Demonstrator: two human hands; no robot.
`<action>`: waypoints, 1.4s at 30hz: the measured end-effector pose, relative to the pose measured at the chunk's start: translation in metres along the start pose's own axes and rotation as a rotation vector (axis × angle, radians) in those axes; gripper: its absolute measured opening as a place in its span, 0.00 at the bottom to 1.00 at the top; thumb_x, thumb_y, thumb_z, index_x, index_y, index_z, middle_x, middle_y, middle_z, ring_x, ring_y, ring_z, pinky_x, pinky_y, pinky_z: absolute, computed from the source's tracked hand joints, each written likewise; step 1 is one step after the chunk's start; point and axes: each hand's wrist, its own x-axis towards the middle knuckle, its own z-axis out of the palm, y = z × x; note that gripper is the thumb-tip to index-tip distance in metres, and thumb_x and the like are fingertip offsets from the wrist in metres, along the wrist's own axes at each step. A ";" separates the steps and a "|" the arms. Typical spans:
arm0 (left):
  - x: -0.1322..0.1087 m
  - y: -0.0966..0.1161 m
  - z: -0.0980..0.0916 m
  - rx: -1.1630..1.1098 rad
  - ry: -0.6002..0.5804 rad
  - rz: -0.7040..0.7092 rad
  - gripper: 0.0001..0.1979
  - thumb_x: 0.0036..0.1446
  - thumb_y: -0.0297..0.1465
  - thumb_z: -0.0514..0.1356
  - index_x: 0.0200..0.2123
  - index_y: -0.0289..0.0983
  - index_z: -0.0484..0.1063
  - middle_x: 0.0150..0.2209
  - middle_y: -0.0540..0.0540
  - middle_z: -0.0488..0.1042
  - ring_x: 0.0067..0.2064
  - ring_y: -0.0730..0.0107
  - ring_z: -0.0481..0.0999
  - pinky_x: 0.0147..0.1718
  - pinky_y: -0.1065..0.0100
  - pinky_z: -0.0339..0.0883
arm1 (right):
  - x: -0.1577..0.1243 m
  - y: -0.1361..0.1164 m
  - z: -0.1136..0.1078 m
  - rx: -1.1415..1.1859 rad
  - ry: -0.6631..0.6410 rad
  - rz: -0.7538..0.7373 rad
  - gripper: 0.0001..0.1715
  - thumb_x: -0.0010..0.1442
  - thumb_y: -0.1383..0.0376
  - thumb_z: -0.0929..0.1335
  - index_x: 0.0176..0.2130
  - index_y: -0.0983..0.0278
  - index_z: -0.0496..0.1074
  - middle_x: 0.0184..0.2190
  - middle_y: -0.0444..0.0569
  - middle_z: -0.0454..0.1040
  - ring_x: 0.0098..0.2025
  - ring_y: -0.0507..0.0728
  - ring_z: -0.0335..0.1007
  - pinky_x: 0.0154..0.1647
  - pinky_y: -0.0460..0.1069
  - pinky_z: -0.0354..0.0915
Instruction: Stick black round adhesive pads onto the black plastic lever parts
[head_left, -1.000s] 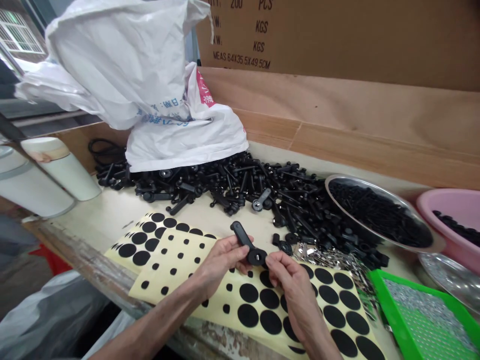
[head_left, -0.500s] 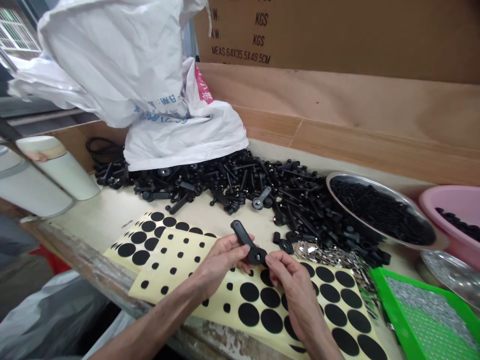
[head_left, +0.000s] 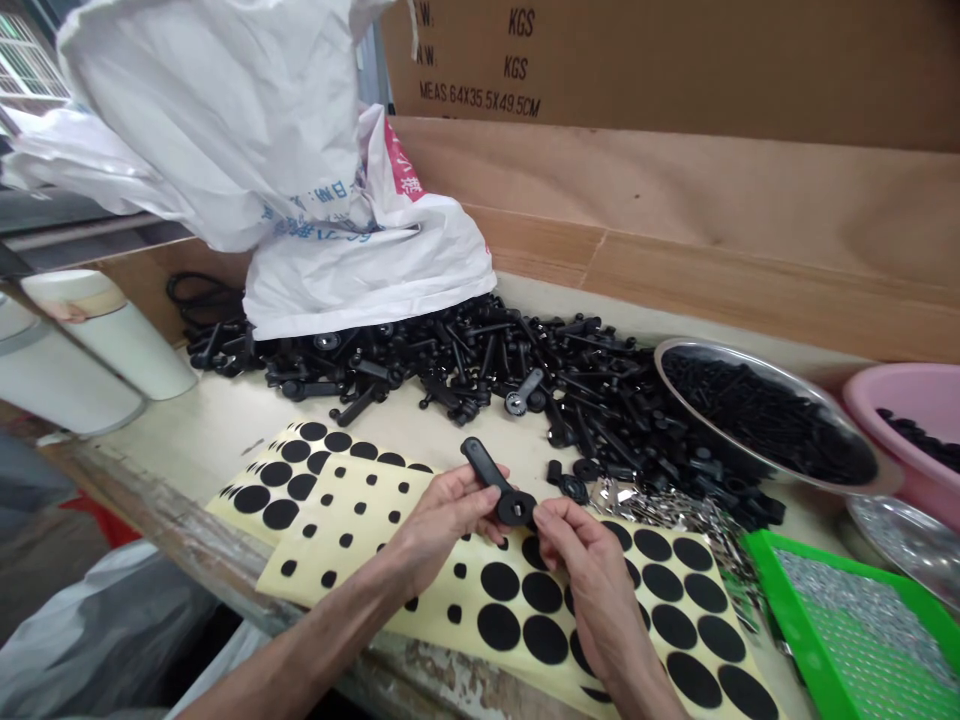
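Observation:
My left hand grips a black plastic lever part by its arm, just above the sheets. My right hand pinches at the round end of that same part, fingers pressed together. Under both hands lie yellow backing sheets carrying black round stickers, large and small. A big heap of the same black lever parts spreads across the table behind my hands.
A white sack slumps over the heap at the left. A steel bowl of black screws, a pink basin, a green tray of small metal pieces and loose silver clips stand to the right. Cardboard boxes line the back.
Both hands stay on the lever part almost unmoved. The view has tilted slightly, so everything sits a little lower and to the left in the picture.

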 end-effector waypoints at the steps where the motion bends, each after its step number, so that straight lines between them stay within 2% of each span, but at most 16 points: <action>1: 0.000 0.000 0.000 0.000 0.004 -0.002 0.18 0.56 0.34 0.63 0.49 0.31 0.70 0.41 0.39 0.76 0.35 0.67 0.75 0.34 0.65 0.69 | 0.000 0.000 0.000 0.003 0.001 0.005 0.16 0.57 0.53 0.70 0.27 0.62 0.69 0.21 0.40 0.57 0.24 0.51 0.48 0.24 0.47 0.48; 15: 0.001 0.000 0.001 -0.018 0.013 0.001 0.20 0.54 0.35 0.65 0.48 0.32 0.72 0.40 0.40 0.76 0.35 0.66 0.75 0.34 0.65 0.69 | 0.000 -0.001 0.001 -0.037 0.032 0.031 0.17 0.55 0.51 0.70 0.27 0.62 0.69 0.20 0.40 0.57 0.24 0.51 0.48 0.24 0.47 0.48; 23: 0.000 0.002 0.002 0.001 0.019 -0.004 0.19 0.56 0.33 0.64 0.50 0.32 0.71 0.41 0.39 0.76 0.36 0.66 0.75 0.35 0.65 0.69 | 0.000 0.001 0.000 -0.047 0.019 0.016 0.17 0.57 0.51 0.69 0.28 0.62 0.69 0.20 0.40 0.58 0.24 0.51 0.48 0.24 0.47 0.47; 34: -0.001 0.003 0.002 0.011 0.005 0.011 0.18 0.56 0.36 0.63 0.47 0.32 0.72 0.40 0.39 0.76 0.39 0.61 0.75 0.37 0.63 0.69 | 0.001 0.001 0.001 -0.098 0.054 -0.026 0.18 0.57 0.51 0.69 0.27 0.62 0.69 0.20 0.39 0.57 0.24 0.50 0.47 0.24 0.47 0.46; 42: -0.002 0.002 0.000 0.067 0.031 -0.024 0.17 0.53 0.32 0.66 0.46 0.34 0.72 0.37 0.44 0.75 0.34 0.68 0.74 0.38 0.63 0.67 | 0.000 -0.001 0.001 -0.173 0.058 -0.072 0.18 0.57 0.51 0.69 0.27 0.62 0.68 0.20 0.40 0.58 0.25 0.51 0.49 0.25 0.47 0.48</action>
